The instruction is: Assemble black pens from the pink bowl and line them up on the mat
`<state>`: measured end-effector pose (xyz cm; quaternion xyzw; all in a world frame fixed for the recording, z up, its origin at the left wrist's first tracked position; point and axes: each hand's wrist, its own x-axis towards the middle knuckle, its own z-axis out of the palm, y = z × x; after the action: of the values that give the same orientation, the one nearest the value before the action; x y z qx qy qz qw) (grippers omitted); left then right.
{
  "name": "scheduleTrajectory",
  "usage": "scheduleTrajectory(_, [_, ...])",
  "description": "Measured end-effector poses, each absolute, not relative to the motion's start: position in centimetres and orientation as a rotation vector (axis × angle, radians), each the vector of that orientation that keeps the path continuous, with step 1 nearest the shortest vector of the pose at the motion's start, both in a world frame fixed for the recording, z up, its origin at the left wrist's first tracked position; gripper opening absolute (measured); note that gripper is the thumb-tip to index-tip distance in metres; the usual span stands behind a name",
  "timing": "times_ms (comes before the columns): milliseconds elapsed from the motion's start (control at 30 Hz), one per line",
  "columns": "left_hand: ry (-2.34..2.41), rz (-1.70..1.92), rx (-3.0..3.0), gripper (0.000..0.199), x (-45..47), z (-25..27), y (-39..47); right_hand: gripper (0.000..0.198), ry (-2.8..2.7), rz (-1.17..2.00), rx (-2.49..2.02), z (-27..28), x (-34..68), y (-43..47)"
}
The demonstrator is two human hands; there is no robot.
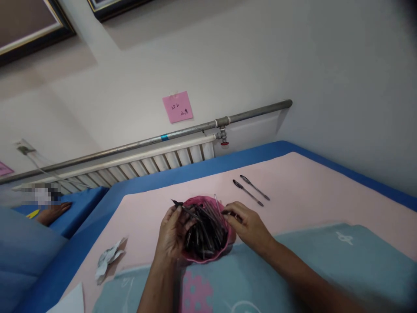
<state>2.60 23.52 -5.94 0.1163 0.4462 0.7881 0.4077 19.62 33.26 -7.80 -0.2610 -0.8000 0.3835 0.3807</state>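
A pink basket (232,237) full of pens and clear pen barrels (205,237) stands on the pink table cover, at the edge of the blue-green cloth. Over its left rim my left hand (171,230) is closed around a pen (189,210), whose dark pointed end sticks out up and to the left. At the right rim, my right hand (245,221) has thumb and fingers pinched together; a small dark thing shows between them, too small to name. Beyond the basket, two capped pens (248,192) (255,188) lie side by side on the cover.
Crumpled paper (109,261) lies left of the basket, with a white sheet (70,301) nearer me. Behind the blue table edge run a radiator (156,163) and a pipe (192,129) along the wall. At far left, another person's hand (55,212) rests on a blue surface.
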Motion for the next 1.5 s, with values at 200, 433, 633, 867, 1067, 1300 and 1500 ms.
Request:
scheduleTrajectory(200, [1.101,2.039,0.236,0.019,1.3,-6.5,22.3,0.021,-2.461,0.534,-0.577,-8.7,18.1,33.2])
scheduleTrajectory(433, [1.045,2.036,0.227,0.021,1.3,-6.7,22.2,0.023,-2.689,0.289,-0.591,-8.2,16.9,32.5])
scheduleTrajectory(633, [1.018,1.966,0.256,0.023,1.7,-6.6,22.1,0.017,-2.721,0.297,-0.597,-8.4,16.5,32.6])
scheduleTrajectory(867, [1.049,1.913,0.277,0.017,1.8,-6.7,21.9,0.014,-2.406,0.648,-0.564,-7.3,16.9,32.2])
scheduleTrajectory(1067, [0.999,1.939,0.287,0.019,2.4,-6.5,21.9,0.011,-2.270,1.041,-0.590,-7.0,16.8,31.2])
scheduleTrajectory(1300, [0.991,1.949,0.246,0.021,2.8,-7.0,22.3,0.012,-2.198,1.099,-0.610,-7.1,16.7,31.0])
scheduleTrajectory(1500, [1.007,1.929,0.238,0.020,2.7,-7.1,22.4,0.011,-2.169,1.129,-0.613,-6.9,16.7,30.7])
